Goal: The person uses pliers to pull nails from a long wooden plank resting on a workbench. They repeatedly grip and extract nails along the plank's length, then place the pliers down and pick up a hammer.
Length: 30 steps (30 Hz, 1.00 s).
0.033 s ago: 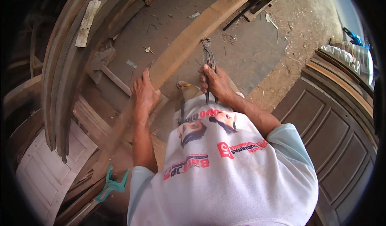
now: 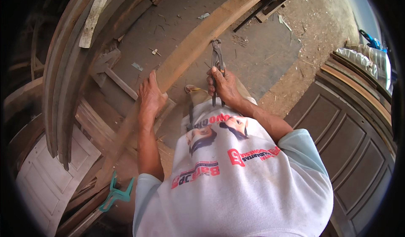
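A long wooden beam [image 2: 198,41] runs slantwise from the upper right down past my left side. Wrapped over its edge, my left hand [image 2: 151,95] grips the beam at about mid-length. In my right hand [image 2: 224,85] are dark metal end-cutting pincers [image 2: 217,51], held upright by the handles. The pincer jaws meet the beam's near edge; whether a nail sits between them is too small to tell. My fingers close round both handles, whose lower ends stick out below the hand near my shirt.
Long planks [image 2: 63,68] are stacked at the left, a short pale offcut [image 2: 92,24] on top. A white panel door [image 2: 55,173] and a green plastic piece [image 2: 116,195] lie lower left. A brown panel door [image 2: 337,140] leans at the right. Debris dots the floor [image 2: 270,55].
The lower ends of the pincer handles have swung slightly left, while the jaws stay at the beam's edge. My left hand keeps its place on the beam.
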Tool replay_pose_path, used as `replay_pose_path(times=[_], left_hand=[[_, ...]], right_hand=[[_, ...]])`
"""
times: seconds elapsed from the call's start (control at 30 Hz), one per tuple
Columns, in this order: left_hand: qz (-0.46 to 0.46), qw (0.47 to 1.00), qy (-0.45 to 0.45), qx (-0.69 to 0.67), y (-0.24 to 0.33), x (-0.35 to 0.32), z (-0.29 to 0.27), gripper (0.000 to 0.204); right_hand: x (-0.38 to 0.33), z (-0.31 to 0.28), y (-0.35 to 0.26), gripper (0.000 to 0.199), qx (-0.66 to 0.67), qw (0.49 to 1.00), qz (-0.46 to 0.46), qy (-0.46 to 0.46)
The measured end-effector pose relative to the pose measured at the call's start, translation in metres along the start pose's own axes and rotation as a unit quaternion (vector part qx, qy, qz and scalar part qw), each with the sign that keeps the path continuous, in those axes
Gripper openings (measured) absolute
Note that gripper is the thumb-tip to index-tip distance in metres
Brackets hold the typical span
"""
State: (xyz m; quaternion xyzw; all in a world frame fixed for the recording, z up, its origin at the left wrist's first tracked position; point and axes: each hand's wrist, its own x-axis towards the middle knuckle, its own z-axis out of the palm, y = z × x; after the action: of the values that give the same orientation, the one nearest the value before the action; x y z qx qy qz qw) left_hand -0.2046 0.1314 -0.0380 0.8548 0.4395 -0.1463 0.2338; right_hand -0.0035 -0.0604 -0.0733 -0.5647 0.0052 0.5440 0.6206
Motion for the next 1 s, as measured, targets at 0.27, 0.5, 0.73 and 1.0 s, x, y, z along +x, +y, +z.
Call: replay_pose_path(times=[0.27, 0.5, 0.73, 1.0], left_hand=[[0.031, 0.996, -0.036, -0.071, -0.012, 0.023, -0.018, 0.090], [0.011, 0.996, -0.049, -0.077, -0.004, 0.022, -0.025, 0.092], [-0.006, 0.999, 0.015, -0.034, -0.001, 0.012, -0.004, 0.091], [-0.012, 0.998, 0.062, -0.027, 0.003, 0.003, 0.008, 0.094]], right_hand=[[0.012, -0.033, 0.012, 0.035, -0.174, 0.984, -0.036, -0.027], [-0.012, -0.062, -0.006, 0.042, -0.205, 0.978, -0.023, -0.046], [0.016, -0.053, -0.085, 0.061, -0.481, 0.870, -0.104, 0.016], [0.010, -0.064, -0.067, 0.065, -0.610, 0.761, -0.206, -0.081]])
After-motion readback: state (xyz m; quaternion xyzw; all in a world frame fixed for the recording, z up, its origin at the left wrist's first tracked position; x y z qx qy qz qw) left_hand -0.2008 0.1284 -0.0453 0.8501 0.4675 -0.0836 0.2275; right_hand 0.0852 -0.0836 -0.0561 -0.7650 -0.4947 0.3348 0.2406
